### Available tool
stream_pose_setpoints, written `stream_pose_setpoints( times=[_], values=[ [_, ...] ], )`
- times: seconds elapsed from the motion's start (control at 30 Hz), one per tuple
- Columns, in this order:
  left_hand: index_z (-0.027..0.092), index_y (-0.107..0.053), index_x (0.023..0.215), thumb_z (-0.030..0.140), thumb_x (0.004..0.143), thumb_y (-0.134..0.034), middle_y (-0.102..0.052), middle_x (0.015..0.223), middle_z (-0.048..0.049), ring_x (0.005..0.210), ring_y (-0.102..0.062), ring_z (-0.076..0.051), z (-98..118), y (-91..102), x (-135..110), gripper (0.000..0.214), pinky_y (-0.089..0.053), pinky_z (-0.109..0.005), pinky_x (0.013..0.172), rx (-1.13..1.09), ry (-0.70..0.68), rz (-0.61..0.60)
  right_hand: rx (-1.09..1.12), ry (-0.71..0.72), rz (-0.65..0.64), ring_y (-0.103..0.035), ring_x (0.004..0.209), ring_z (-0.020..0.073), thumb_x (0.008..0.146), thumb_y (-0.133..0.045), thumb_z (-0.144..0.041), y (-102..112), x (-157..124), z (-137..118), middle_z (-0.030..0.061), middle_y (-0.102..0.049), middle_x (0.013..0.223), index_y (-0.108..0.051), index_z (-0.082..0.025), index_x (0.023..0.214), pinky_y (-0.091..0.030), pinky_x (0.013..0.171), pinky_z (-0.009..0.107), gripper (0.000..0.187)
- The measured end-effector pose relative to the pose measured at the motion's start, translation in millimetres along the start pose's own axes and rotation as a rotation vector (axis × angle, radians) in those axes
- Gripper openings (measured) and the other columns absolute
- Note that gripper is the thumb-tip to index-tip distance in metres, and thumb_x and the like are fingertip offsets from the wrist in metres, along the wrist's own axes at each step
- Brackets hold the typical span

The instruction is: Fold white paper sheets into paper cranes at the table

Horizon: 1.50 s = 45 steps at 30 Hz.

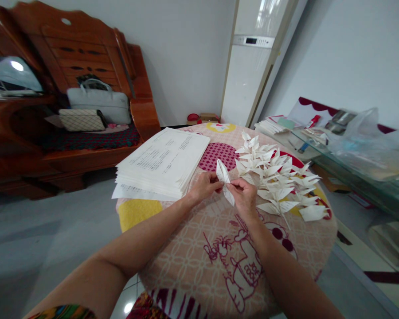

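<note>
Between my two hands is a narrow piece of folded paper [222,170], pointed at its upper end and held above the tablecloth. My left hand [205,186] pinches its left edge near the middle. From the other side, my right hand [243,195] grips the same paper with thumb and fingers closed. A thick stack of printed sheets [162,159] lies just left of my left hand. To the right of my right hand spreads a cluster of folded paper cranes [275,177], white with pointed wings.
The round table [186,248] wears a pink patterned cloth. Right of it, a glass-topped table [359,177] carries papers and a plastic bag [372,141]. A wooden sofa [142,117] with bags on it stands at the left. A tall white cabinet-like unit [246,71] stands behind.
</note>
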<state>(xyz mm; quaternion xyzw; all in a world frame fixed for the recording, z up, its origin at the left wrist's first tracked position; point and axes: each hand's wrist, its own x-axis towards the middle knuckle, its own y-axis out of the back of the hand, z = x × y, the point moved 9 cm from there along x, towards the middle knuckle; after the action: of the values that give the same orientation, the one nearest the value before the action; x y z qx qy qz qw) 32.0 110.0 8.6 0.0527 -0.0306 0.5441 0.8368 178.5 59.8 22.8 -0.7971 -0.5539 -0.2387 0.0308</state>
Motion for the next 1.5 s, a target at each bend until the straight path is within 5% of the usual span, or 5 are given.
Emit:
stream_pose_setpoints(
  times=[0.27,1.5],
  values=[
    [0.016,-0.056,0.084,0.03,0.06,-0.087,-0.062,0.063,0.0054,0.055,-0.06,-0.009,2.4,6.8,-3.4,0.042,-0.052,-0.021,0.057,-0.329,-0.016,0.161,0.161,-0.147,0.032,-0.062,0.061,0.0172,0.07,-0.077,-0.039,-1.1,-2.3,14.8,0.0002,-0.07,0.065,-0.077,-0.019,0.075,-0.05,0.062,0.03,0.02],
    [0.014,-0.059,0.088,0.028,0.065,-0.086,-0.067,0.07,0.0013,0.065,-0.065,-0.012,7.4,0.8,-9.7,0.039,-0.055,-0.025,0.064,-0.327,-0.074,0.216,0.522,-0.406,0.172,-0.052,0.052,0.0112,0.057,-0.083,-0.034,-5.5,-9.6,32.7,-0.0025,-0.063,0.057,-0.075,-0.018,0.071,-0.043,0.052,0.026,0.023]
  ],
)
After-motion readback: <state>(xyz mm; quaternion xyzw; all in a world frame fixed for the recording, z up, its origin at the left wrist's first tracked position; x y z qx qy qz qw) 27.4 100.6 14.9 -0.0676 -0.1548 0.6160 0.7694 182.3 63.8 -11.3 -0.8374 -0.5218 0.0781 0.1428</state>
